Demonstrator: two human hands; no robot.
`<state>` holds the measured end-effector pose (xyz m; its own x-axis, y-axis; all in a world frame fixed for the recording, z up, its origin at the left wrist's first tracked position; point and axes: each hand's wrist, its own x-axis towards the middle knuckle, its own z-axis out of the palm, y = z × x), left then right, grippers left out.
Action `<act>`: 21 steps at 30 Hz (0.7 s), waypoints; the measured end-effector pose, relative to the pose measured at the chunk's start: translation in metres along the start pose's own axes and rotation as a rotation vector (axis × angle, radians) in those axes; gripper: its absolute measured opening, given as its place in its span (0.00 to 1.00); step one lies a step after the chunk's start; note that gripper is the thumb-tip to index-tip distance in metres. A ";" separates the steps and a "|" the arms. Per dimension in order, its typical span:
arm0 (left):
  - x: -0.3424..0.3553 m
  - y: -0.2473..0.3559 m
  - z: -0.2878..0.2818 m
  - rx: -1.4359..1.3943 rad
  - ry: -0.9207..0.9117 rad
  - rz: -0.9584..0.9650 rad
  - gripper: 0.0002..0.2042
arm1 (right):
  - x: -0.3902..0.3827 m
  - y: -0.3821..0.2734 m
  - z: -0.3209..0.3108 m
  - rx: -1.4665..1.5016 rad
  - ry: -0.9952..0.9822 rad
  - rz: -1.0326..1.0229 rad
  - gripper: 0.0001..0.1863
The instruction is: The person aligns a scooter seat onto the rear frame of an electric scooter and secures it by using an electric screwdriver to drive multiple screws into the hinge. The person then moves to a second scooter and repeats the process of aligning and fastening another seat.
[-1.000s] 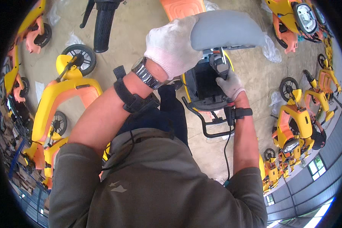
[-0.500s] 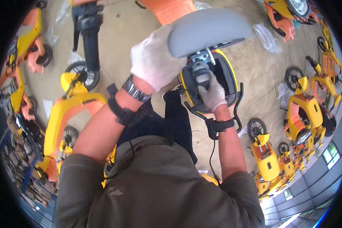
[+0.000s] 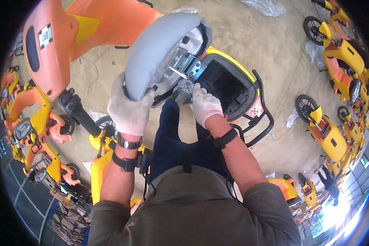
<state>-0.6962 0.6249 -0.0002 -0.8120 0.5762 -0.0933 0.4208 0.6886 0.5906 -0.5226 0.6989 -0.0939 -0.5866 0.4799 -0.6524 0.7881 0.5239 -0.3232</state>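
A grey scooter seat [image 3: 158,51] is tipped up, its pale underside and metal hinge bracket [image 3: 186,65] showing. My gloved left hand [image 3: 131,107] grips the seat's lower edge, with part of the fingers hidden behind it. Close under the bracket is a dark grey, rounded tool that looks like a power driver [image 3: 183,92]. My gloved right hand [image 3: 205,104] is closed at its right side; the handle is hidden. To the right of the bracket gapes the scooter's black-lined storage compartment [image 3: 233,105], with a yellow rim.
The orange scooter front body [image 3: 49,53] and its black handlebar grip [image 3: 84,119] are at the left. A black tubular rack [image 3: 266,123] curves round the compartment's right side. Several yellow scooters [image 3: 330,137] line the right; plastic film [image 3: 266,6] lies on the floor.
The view has shifted with my body. The seat is now turned, exposing more of its underside and bracket. Both hands have stayed on the seat and the driver, and the compartment shows more fully.
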 end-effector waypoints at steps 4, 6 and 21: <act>-0.003 0.007 -0.003 0.035 0.020 0.035 0.28 | 0.005 -0.002 -0.005 0.035 0.013 0.028 0.28; -0.004 0.004 -0.002 0.015 0.035 0.030 0.29 | 0.006 -0.003 -0.012 0.149 -0.030 0.087 0.26; 0.005 -0.016 -0.013 -0.124 -0.047 -0.007 0.29 | -0.007 0.028 0.019 0.254 0.099 0.051 0.33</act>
<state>-0.7122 0.6110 0.0000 -0.7936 0.5937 -0.1332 0.3601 0.6346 0.6838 -0.4930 0.6962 -0.1113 -0.5506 0.5739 -0.6062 0.8312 0.3103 -0.4613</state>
